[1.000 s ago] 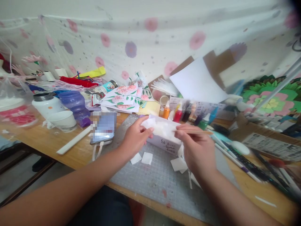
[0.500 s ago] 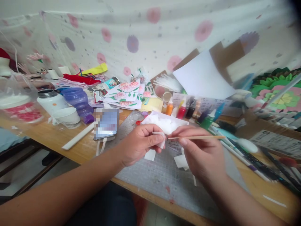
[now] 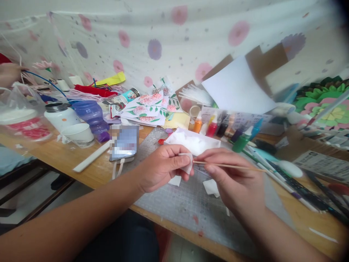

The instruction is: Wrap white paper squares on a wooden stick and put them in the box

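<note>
My left hand is closed, with thumb and fingers pinching a small folded white piece that looks like tissue or thin paper. My right hand holds a thin wooden stick between thumb and fingers. The stick's left tip meets the white piece at my left fingertips; whether it goes inside the fold is hidden. Just beyond my hands, an open white box contains fluffy white material. More white pieces lie below my hands on the grey cutting mat.
Paint bottles stand behind the box. Left of the mat are a phone with a cable, a white cup and a purple container. Pens and brushes lie right. Another person's hand holds a blue strand at far left.
The stick's tip has shifted to meet the white piece, and its right end has dipped slightly. At far left, the other person's hand has risen with a blue strand.
</note>
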Tool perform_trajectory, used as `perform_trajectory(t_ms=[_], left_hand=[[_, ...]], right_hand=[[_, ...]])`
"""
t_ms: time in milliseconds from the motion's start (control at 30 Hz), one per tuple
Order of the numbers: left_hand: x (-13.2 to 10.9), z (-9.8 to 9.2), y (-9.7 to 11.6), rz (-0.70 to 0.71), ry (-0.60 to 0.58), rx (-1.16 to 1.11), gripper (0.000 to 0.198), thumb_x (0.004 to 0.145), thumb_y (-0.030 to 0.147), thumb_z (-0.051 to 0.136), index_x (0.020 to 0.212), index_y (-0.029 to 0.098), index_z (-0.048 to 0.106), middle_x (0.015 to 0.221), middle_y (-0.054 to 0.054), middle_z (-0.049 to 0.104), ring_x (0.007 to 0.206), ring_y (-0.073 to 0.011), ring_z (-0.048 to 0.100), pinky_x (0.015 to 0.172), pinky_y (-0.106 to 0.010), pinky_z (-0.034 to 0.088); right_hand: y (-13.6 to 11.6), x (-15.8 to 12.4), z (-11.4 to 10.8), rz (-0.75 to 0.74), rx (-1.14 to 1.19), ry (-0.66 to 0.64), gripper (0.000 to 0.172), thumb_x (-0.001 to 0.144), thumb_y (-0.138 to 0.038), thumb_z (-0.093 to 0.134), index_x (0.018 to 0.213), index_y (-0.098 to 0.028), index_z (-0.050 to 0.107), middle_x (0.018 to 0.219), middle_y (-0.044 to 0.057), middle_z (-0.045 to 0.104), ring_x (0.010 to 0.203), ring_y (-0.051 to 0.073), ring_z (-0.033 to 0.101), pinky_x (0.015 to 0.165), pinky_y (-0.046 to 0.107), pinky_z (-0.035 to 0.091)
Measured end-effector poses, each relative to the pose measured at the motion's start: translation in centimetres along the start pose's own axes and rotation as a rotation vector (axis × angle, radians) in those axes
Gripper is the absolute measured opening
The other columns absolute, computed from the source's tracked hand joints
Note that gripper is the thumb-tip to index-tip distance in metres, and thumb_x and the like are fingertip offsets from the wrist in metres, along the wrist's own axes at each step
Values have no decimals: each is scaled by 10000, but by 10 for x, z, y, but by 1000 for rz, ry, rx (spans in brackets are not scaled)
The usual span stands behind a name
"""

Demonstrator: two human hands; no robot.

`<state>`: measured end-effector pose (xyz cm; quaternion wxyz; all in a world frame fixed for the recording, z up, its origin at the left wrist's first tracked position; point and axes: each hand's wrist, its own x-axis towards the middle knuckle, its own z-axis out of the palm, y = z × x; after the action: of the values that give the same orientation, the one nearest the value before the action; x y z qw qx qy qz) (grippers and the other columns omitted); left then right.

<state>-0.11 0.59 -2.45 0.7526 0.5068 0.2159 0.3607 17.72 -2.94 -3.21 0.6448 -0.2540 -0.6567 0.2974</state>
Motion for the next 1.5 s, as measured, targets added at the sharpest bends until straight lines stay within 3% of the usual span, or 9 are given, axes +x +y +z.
perform_trajectory(t_ms=[1200,1500], left_hand=[[-1,-1,-1,25,21,119,187,804,297,701,755,132,630,630,6,636,570,-89,585,558,-206,445],[1,-1,-2,71,67,217,220,785,277,704,869,181,525,668,21,642,573,-108,586,565,-240,478]], right_hand=[[-9,4,2,-82,-203,-35,220,769,-44,664,853,-238,724,848,34,742,789,169,697,702,306,581],[-6,2,2,-95,-294,-32,205,782,-52,655,859,-233,710,844,20,733,792,150,688,708,276,564]])
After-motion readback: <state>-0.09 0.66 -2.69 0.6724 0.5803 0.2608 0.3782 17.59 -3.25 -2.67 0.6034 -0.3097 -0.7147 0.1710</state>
